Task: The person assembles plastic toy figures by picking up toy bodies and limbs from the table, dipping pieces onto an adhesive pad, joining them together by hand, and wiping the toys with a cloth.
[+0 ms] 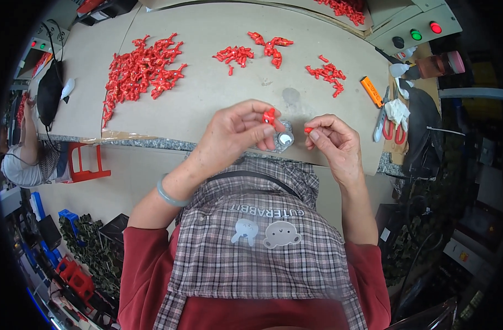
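Between the thumb and fingers of my left hand [237,129] is a small red plastic figure [269,116], held up over the table's near edge. My right hand [336,144] pinches a smaller red plastic piece [308,130], mostly covered by the fingertips. The two pieces are apart. Just below and between the hands sits a small round container [285,139] with a white middle, on a clear crumpled wrapping. Farther back lie a small pile of red parts [233,55], a few larger red figures [271,48] and another loose group of red parts [328,74].
A large heap of red figures [141,69] covers the table's left part. On the right lie an orange box [371,91], a utility knife [380,125], red-handled scissors [394,133] and a white tissue [397,111]. A jar [441,64] lies behind them. Another person [28,148] sits far left near a red stool [89,163].
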`<state>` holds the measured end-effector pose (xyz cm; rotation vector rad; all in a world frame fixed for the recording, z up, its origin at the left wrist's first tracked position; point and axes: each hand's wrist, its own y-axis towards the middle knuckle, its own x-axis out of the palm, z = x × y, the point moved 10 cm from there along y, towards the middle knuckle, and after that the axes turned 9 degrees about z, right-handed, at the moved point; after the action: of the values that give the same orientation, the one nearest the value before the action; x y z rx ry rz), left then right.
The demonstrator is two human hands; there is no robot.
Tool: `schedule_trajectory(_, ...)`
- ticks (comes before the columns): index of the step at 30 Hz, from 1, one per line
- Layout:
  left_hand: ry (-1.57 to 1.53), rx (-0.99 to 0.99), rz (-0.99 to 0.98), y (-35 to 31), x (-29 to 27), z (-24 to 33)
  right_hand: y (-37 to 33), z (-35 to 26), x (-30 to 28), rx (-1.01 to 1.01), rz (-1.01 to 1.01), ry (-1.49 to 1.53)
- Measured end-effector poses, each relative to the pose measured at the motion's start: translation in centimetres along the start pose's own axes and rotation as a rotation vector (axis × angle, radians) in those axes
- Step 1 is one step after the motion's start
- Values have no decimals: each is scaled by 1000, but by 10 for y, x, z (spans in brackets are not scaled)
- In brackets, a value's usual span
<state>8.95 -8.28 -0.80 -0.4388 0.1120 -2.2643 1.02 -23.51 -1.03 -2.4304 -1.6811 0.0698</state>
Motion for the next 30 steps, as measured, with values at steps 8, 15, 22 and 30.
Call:
schedule_trajectory(8, -198, -152, -78, -21, 5, -29, -10, -9, 8, -144, 57, -310)
schedule_trajectory(15, -169, -163, -25, -29, -6, -36, -12, -20, 19, -305, 62, -560)
schedule_trajectory(22, -101, -172, 51, -35, -14, -45, -13, -24, 25, -411, 60, -719)
schedule_trajectory(30, -120, -158, 16, -34, -11, -48, -13, -24, 29, -454, 49, -779)
